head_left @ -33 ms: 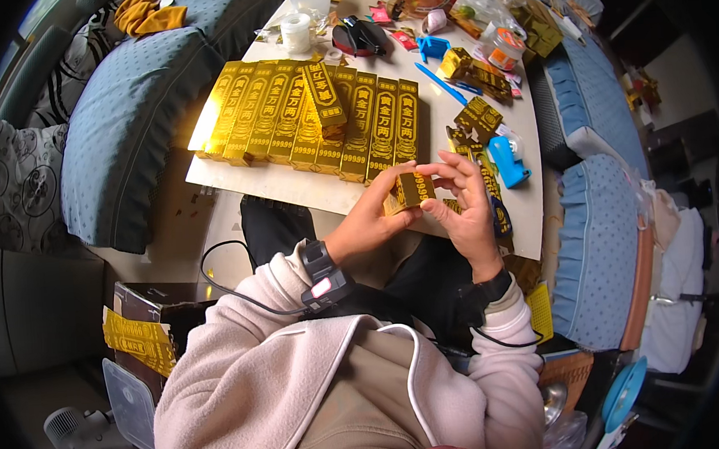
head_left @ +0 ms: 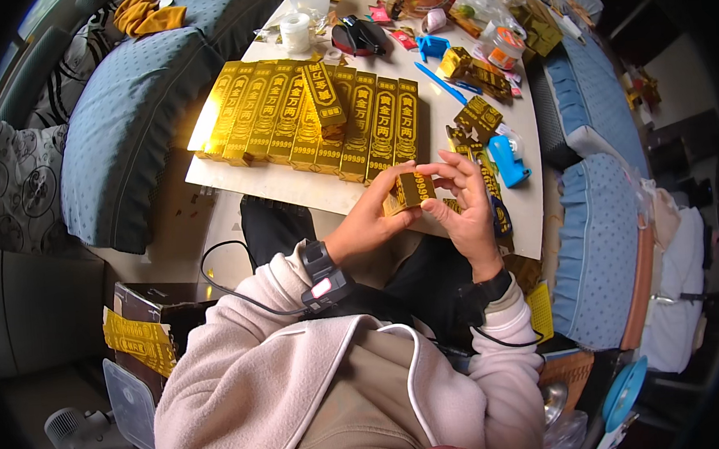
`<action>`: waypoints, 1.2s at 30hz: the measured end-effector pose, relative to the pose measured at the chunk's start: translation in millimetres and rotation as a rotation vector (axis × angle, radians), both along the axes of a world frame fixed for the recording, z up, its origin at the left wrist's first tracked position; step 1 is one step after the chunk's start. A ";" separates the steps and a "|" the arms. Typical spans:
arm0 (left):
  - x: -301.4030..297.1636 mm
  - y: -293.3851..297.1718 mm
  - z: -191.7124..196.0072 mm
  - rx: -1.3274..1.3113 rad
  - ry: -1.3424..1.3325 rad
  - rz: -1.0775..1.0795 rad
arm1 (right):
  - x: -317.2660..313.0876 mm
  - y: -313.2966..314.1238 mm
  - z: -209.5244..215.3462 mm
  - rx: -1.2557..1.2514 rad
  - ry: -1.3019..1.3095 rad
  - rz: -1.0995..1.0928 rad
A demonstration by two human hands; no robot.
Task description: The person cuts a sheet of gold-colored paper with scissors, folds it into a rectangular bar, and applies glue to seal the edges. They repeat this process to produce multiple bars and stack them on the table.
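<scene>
A gold cardboard box is clamped in the left grip; its long axis and right grip's hold can't be told.

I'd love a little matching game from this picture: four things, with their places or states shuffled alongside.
Things:
1. Left hand
2. Long gold boxes
3. Mustard-yellow cloth
4. White tape-like jar

Places or states:
A. Lying on blue upholstery
B. Standing beyond the row, toward the table's far end
C. Gripping a small gold box
D. Mostly lined up side by side

Pairs: 1-C, 2-D, 3-A, 4-B
</scene>
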State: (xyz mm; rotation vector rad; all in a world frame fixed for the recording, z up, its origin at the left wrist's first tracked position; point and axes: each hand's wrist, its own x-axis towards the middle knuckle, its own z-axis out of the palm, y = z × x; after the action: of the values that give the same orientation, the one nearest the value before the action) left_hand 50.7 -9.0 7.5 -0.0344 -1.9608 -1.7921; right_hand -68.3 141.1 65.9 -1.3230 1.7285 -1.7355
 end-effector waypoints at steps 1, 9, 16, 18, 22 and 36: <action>0.6 -0.1 -0.8 -0.038 -0.004 0.012 | -0.5 0.3 -0.5 0.006 -0.005 -0.001; 3.6 -4.0 18.0 0.419 -0.014 -0.155 | -3.6 1.5 -1.7 0.037 -0.014 -0.006; -3.7 0.0 27.0 0.484 -0.132 -0.140 | -6.4 2.3 -1.8 0.036 -0.039 0.008; -4.9 -0.3 27.1 0.471 -0.126 -0.138 | -6.8 1.7 -1.7 0.026 -0.046 0.019; -7.5 -2.7 26.9 0.416 -0.159 -0.115 | -7.4 -0.2 0.3 -0.068 -0.093 0.006; -3.3 2.1 27.3 0.340 -0.185 -0.079 | 26.7 17.0 11.4 0.134 -0.380 -0.083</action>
State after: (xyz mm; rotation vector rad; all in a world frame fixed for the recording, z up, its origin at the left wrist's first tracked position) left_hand 47.4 -6.9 34.8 0.1740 -1.7660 -2.2280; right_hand -41.6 158.1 77.3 -0.8118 1.6617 -1.7436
